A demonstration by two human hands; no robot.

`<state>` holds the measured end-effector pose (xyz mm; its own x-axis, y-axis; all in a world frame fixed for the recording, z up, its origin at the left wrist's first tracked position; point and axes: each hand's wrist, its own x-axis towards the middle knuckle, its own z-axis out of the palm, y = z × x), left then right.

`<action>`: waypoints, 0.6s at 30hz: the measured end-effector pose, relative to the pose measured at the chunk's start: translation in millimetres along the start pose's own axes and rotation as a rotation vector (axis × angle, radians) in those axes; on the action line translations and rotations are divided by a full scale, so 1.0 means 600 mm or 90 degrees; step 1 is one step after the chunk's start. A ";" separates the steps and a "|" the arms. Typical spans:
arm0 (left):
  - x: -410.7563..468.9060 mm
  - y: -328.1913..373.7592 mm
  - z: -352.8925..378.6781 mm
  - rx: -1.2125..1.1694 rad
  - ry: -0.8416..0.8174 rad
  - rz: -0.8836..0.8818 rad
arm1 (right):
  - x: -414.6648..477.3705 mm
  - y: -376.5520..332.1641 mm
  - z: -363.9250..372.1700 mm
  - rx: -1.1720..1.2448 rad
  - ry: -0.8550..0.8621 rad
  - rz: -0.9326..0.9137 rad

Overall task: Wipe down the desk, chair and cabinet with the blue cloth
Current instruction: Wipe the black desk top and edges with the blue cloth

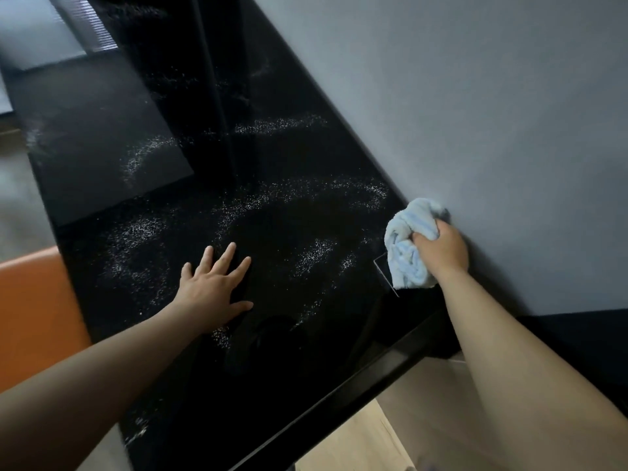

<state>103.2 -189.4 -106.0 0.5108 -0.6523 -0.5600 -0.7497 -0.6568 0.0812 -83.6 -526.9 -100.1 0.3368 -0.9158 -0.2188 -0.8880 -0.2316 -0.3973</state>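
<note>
Black desk bears flat open left hand; right hand grips blue cloth.

dim, soft light; glossy desk mirrors faintly; edges blurred.

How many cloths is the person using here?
1. The blue cloth is bunched in the right hand, at the desk's edge by the wall. The left hand lies flat, holding nothing.
</note>
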 end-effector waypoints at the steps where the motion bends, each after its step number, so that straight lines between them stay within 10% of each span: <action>1: 0.000 0.000 0.005 -0.004 -0.002 -0.004 | 0.007 -0.001 0.006 -0.013 -0.006 -0.006; 18: 0.002 0.000 0.020 -0.016 0.049 0.007 | -0.063 -0.043 0.048 -0.101 0.005 -0.113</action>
<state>98.8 -185.6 -116.7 0.5339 -0.6863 -0.4938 -0.7453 -0.6579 0.1085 -64.3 -476.6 -107.4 0.4896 -0.8587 -0.1512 -0.8537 -0.4369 -0.2833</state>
